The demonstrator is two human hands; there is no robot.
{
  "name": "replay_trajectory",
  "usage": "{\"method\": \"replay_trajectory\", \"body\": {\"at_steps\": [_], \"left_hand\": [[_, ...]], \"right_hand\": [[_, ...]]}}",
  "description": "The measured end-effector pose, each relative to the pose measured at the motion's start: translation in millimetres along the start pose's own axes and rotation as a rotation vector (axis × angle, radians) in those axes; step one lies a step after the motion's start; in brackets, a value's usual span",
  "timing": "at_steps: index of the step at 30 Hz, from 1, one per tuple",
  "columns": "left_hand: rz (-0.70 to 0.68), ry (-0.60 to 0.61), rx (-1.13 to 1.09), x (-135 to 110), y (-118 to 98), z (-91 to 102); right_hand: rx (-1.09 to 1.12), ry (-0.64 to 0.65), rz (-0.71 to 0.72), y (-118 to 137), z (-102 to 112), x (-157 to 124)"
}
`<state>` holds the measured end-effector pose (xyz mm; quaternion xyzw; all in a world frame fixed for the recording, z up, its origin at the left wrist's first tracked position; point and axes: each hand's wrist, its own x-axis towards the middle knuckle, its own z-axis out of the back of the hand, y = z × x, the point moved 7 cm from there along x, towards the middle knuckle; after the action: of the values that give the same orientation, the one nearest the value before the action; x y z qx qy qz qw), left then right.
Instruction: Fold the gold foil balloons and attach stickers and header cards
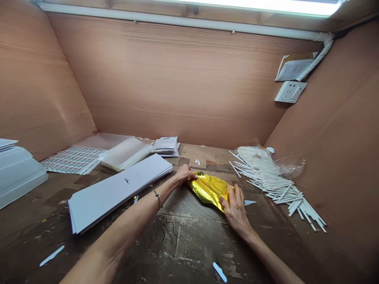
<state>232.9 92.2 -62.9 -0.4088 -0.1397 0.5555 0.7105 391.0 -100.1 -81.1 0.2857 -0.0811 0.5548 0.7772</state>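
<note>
A crumpled gold foil piece (209,188) lies on the worn brown work table (189,240). My left hand (184,174) pinches its far left edge, fingers closed on the foil. My right hand (235,209) rests on its near right end, fingers pressed together over the foil. A thin bracelet circles my left wrist.
A long stack of white cards (118,189) lies left of my hands. A pile of white sticks (272,181) spreads at the right. Clear bags (127,154), printed sheets (72,159) and small leaflets (166,146) sit at the back. A wall socket (290,91) hangs at right.
</note>
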Motion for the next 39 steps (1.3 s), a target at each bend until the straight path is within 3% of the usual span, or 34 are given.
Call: {"method": "replay_trajectory", "body": {"at_steps": [4, 10, 15, 18, 23, 26, 30, 35, 39], "left_hand": [[0.023, 0.056, -0.012, -9, 10, -3.3], [0.109, 0.202, -0.296, -42, 38, -2.1], [0.167, 0.174, -0.321, -54, 42, 7.8], [0.146, 0.153, -0.317, -52, 36, 8.9], [0.19, 0.127, -0.457, -54, 25, 8.3], [0.184, 0.101, -0.577, -58, 11, 9.8], [0.151, 0.06, -0.64, -62, -16, 11.6], [0.045, 0.204, -0.613, -67, -52, 3.4], [-0.041, 0.055, -0.67, -78, -53, 2.8]], "right_hand": [[0.036, 0.049, 0.147, -8, -12, 19], [0.026, 0.201, 0.422, -7, -26, 47], [-0.065, 0.134, 0.465, 2, -17, 50], [-0.092, 0.096, 0.481, 20, -4, 40], [-0.06, 0.182, 0.572, 75, 2, 16], [-0.039, 0.195, 0.534, 97, -4, 12], [-0.002, 0.141, 0.404, 103, -8, 18], [0.147, 0.085, 0.137, 82, -1, 35], [0.271, -0.042, -0.071, 56, 10, 48]]}}
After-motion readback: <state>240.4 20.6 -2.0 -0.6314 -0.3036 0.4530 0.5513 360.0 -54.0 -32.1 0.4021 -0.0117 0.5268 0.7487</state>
